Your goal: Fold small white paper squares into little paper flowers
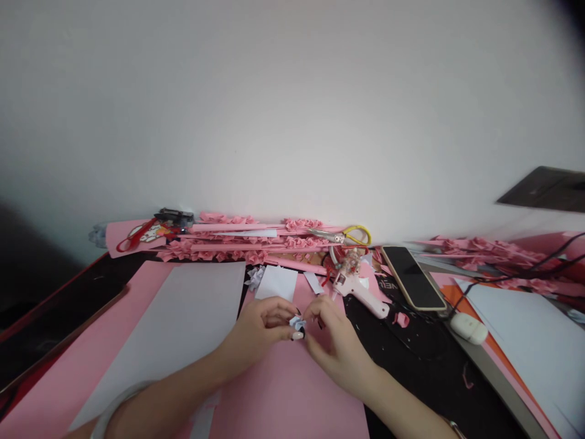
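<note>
A small pale-blue paper flower (297, 322) is held up over a pink paper sheet (287, 390). My left hand (262, 323) pinches it from the left, thumb in front and fingers behind. From the right, the curled fingers and thumb of my right hand (333, 335) close on the flower's edge; their exact contact is partly hidden. Just beyond the hands lie a white paper piece (276, 282), another pale paper flower (255, 277) and a small white strip (313, 282).
A glue gun (361, 294) lies right of centre, near a phone (414, 277) and a white earbud case (469, 328). Yellow-handled scissors (356, 235) and pink paper flower stems (228, 250) line the wall. White sheets (173, 323) lie left; a paper stack (534, 341) lies right.
</note>
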`<state>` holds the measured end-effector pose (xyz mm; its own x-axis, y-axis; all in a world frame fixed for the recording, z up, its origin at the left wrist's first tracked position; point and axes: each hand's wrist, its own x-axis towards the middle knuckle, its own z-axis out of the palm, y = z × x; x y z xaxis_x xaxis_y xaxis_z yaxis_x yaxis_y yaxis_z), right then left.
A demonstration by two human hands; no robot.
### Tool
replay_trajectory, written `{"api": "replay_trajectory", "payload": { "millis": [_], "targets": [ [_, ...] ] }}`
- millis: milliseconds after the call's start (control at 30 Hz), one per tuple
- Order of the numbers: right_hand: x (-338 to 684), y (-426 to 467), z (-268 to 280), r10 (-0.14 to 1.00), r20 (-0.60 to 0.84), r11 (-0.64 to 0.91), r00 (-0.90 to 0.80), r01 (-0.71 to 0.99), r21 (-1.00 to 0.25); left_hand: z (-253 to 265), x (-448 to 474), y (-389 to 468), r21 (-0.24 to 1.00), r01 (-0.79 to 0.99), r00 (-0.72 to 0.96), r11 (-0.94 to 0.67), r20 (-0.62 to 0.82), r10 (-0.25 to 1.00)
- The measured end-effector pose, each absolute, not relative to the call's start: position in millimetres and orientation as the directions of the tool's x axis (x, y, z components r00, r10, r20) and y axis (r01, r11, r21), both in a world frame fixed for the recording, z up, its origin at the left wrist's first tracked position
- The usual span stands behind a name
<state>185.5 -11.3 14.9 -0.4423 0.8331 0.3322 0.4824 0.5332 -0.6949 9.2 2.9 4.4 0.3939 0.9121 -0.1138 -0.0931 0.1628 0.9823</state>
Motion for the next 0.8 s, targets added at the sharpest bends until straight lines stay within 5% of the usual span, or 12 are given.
{"api": "replay_trajectory", "payload": {
  "millis": [800],
  "targets": [
    [189.2, -3.8, 5.5, 0.872, 0.342, 0.486, -0.351, 0.525, -0.699, 7.2, 8.0, 2.3, 0.989, -0.001, 0.383, 0.148, -0.137, 0.914]
  ]
}}
